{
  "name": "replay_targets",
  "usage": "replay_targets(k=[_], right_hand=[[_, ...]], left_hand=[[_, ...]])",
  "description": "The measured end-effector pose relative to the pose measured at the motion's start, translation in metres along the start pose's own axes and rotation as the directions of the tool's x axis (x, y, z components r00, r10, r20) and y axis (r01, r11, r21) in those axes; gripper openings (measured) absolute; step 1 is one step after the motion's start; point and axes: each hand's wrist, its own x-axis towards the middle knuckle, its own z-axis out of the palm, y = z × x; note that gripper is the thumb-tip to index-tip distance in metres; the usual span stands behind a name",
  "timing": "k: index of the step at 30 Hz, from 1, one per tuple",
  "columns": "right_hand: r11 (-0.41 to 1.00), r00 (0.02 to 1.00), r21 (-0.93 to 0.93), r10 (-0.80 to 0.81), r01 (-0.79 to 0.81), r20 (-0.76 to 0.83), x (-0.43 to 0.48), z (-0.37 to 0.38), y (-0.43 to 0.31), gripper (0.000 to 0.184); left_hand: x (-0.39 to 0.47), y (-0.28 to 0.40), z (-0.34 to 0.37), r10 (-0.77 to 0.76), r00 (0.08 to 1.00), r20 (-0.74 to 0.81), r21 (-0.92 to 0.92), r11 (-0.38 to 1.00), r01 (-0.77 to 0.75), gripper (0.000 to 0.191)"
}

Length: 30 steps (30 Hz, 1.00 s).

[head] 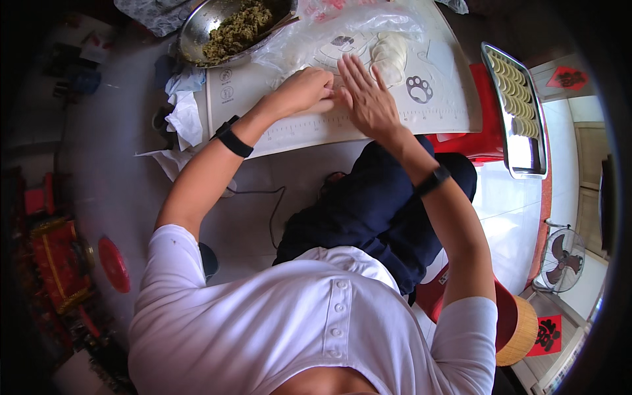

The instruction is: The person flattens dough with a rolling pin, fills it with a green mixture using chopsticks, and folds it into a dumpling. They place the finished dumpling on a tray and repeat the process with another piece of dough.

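Observation:
My left hand (pixel 307 90) is over the printed dough mat (pixel 439 116), fingers curled and thumb side towards my right hand. What its fingertips hold, if anything, cannot be made out. A pale, rod-like piece (pixel 321 106) shows just below its fingers; whether it is a rolling pin or dough is unclear. My right hand (pixel 370 96) lies palm down beside it, fingers extended and slightly apart, its thumb near the left fingertips. Beyond the right fingers is an overlapping row of round dough wrappers (pixel 387 58). The palm's underside is hidden.
A metal bowl (pixel 190 44) of chopped filling (pixel 237 29) stands at the back left, beside clear plastic film (pixel 291 47). Crumpled tissues (pixel 186 121) lie at the mat's left edge. On the right, a metal tray (pixel 543 148) of dumplings (pixel 516 94) rests by a red stool (pixel 486 133).

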Motion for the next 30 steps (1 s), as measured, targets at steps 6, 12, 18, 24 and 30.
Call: replay_targets(k=[6,12,18,24,30], right_hand=[[0.999,0.997,0.022,-0.041,0.039,0.065,-0.026,-0.009,-0.005,0.062],[0.997,0.996,-0.069,0.042,-0.047,-0.085,0.033,0.013,0.005,0.064],[0.997,0.993,0.072,0.005,-0.013,0.114,-0.048,-0.018,-0.019,0.063],[0.998,0.995,-0.028,0.054,-0.056,-0.079,0.024,0.018,0.004,0.062],[0.999,0.998,0.009,0.04,-0.041,0.049,-0.012,-0.006,-0.013,0.063]], left_hand=[[-0.011,-0.003,0.0,-0.257,0.962,0.089,-0.168,0.949,0.269,0.019],[0.002,-0.003,0.001,0.032,0.998,-0.057,0.07,0.997,-0.028,0.029],[-0.013,-0.001,-0.002,-0.341,0.933,0.116,-0.221,0.907,0.359,0.017],[-0.007,0.006,-0.007,-0.107,0.993,0.049,0.117,0.988,0.1,0.017],[-0.01,0.001,-0.004,-0.147,0.989,0.012,-0.026,0.989,0.147,0.016]])
